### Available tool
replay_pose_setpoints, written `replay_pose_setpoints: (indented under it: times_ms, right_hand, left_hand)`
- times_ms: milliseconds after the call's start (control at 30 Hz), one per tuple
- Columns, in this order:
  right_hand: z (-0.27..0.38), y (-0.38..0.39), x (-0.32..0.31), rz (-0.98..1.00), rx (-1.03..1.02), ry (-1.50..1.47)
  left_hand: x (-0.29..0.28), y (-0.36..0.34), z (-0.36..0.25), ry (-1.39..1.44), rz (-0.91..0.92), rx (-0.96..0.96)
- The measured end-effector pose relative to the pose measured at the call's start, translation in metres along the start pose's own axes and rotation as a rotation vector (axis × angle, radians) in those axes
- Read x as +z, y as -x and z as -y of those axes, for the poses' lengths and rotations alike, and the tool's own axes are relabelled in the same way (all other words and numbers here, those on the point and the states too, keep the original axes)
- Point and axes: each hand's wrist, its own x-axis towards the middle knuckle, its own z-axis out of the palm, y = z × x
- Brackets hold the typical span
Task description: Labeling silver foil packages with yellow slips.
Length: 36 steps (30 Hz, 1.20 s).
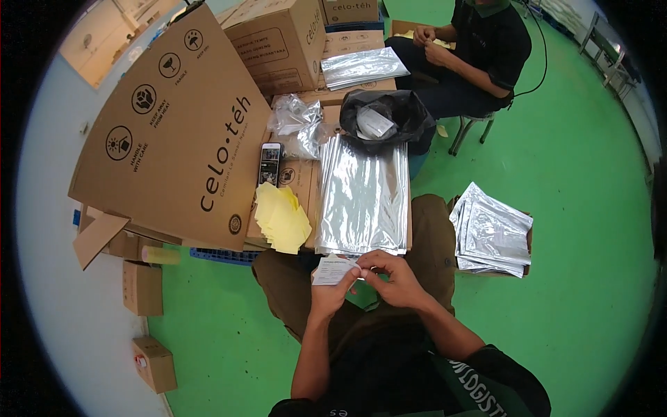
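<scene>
Smooth green floor (587, 229); fingers (349, 279) hold rectangular white paper (329, 272).

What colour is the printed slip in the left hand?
The slip is white with dark print, seen in the head view.

The head view looks steeply down and forward from above the wearer's lap (432, 226), set close enough that both forearms (455, 333) rise from its lower edge to the fingers (379, 257) just below the middle. Its wide fisheye reaches past a large carton (174, 132) on the left to a seated co-worker (490, 42) farther off at the top, and across green floor (583, 243) rightward, though the bent rim is probably too distorted to judge well.
</scene>
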Motion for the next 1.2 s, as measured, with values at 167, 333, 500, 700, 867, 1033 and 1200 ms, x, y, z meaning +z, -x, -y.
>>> replay_pose_setpoints:
  times_ms: [167,333,500,700,867,1033,1200]
  right_hand:
    - [0.010,-0.014,-0.023,-0.007,0.053,0.004]
    - [-0.029,-0.065,-0.060,-0.541,0.093,0.176]
    - [-0.022,-0.126,-0.043,-0.638,0.362,0.640]
    - [-0.051,-0.148,-0.039,-0.599,0.279,1.186]
    - [-0.049,-0.130,-0.075,-0.675,0.293,1.219]
    - [-0.059,-0.114,-0.080,-0.704,0.294,1.088]
    - [-0.067,-0.110,-0.089,-0.752,0.351,0.691]
  left_hand:
    - [-0.011,-0.014,-0.002,-0.057,-0.218,0.059]
    - [-0.026,-0.018,-0.031,-0.989,-0.242,0.425]
    - [-0.015,-0.033,-0.008,-1.127,0.162,0.580]
    - [-0.013,-0.040,0.022,-1.091,0.243,0.436]
    - [-0.010,-0.045,0.026,-1.100,0.251,0.379]
    - [-0.011,-0.042,0.011,-1.079,0.216,0.354]
    - [-0.007,-0.043,0.006,-0.944,0.160,0.402]
